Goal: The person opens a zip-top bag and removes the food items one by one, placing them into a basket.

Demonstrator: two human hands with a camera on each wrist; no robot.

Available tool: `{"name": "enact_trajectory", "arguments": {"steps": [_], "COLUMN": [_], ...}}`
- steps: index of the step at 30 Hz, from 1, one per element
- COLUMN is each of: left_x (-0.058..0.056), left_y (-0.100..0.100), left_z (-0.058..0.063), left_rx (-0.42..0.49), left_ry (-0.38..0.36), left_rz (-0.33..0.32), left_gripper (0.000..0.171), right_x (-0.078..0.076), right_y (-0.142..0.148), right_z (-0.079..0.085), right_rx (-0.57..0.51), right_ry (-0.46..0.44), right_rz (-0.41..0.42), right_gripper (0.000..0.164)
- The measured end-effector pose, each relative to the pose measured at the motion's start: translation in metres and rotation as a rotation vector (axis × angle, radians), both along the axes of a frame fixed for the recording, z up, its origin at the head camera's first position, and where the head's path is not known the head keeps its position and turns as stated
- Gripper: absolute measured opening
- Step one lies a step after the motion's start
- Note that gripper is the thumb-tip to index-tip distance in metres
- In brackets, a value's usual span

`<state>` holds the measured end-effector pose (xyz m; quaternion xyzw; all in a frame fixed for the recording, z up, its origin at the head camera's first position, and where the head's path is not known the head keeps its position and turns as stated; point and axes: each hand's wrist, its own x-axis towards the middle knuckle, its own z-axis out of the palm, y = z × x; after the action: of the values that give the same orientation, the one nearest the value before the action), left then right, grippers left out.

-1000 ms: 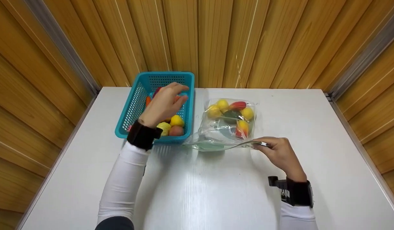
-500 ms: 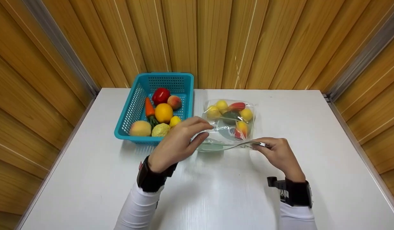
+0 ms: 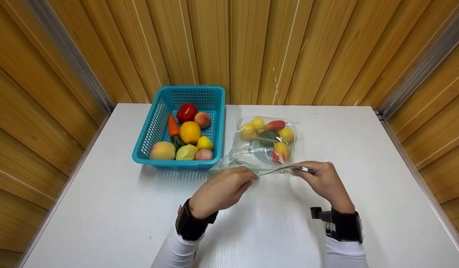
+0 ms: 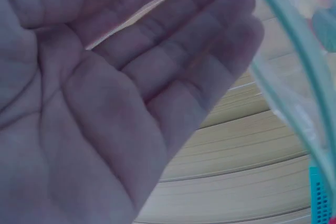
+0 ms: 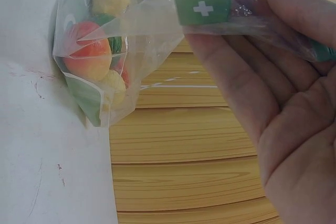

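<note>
A clear zip bag (image 3: 252,154) lies on the table with toy fruit inside, including yellow balls (image 3: 257,123) and a red-yellow one (image 3: 280,152). Its green-edged mouth faces the person. My right hand (image 3: 322,181) pinches the right end of that mouth; in the right wrist view the plastic passes between the thumb (image 5: 302,11) and fingers. My left hand (image 3: 222,190) is at the left part of the mouth, fingertips right at the edge. In the left wrist view its fingers (image 4: 173,59) are stretched out beside the green zip edges (image 4: 310,72); the thumb tip is out of view.
Left of the bag stands a blue basket (image 3: 142,143) holding toy produce: a carrot (image 3: 173,126), an orange (image 3: 190,132), a red fruit (image 3: 187,112) and several others. Wood-patterned walls (image 3: 248,48) enclose the white table (image 3: 103,201) at the back and sides.
My left hand has moved from over the basket, right and toward the person, to the bag's mouth, uncovering the basket's contents. My right hand has kept its pinch on the bag.
</note>
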<state>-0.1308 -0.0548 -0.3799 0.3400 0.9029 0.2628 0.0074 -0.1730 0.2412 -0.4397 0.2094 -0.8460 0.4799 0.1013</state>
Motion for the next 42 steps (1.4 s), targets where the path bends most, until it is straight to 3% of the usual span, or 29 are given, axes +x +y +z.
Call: {"name": "enact_trajectory", "arguments": {"steps": [14,21,27,33,37,42], "left_x": [-0.021,-0.029,-0.037,-0.059,-0.079,-0.099], "left_y": [0.017,0.03,0.045,0.057,0.069,0.083], "left_z": [-0.036,-0.052,-0.063,-0.064,-0.06,-0.06], "left_rx": [-0.091,-0.084,-0.121,-0.092,-0.194,-0.267], "left_ry": [0.1,0.102,0.091,0.028,0.051,-0.01], "left_rz": [0.102,0.164,0.168,0.14,0.09,0.058], "left_gripper": [0.021,0.031,0.037,0.036,0.035,0.035], "right_x": [-0.001,0.0,0.001,0.001,0.0,-0.001], "right_y": [-0.003,-0.004,-0.004,-0.002,0.0,0.003], "right_z": [-0.003,-0.002,-0.001,0.0,0.0,-0.002], "right_rx": [0.007,0.009,0.022,0.034,0.039,0.018], "right_ry": [0.039,0.045,0.058,0.058,0.056,0.044], "right_rz": [0.034,0.046,0.034,0.033,0.02,0.014], "right_gripper": [0.019,0.02,0.019,0.02,0.022,0.021]}}
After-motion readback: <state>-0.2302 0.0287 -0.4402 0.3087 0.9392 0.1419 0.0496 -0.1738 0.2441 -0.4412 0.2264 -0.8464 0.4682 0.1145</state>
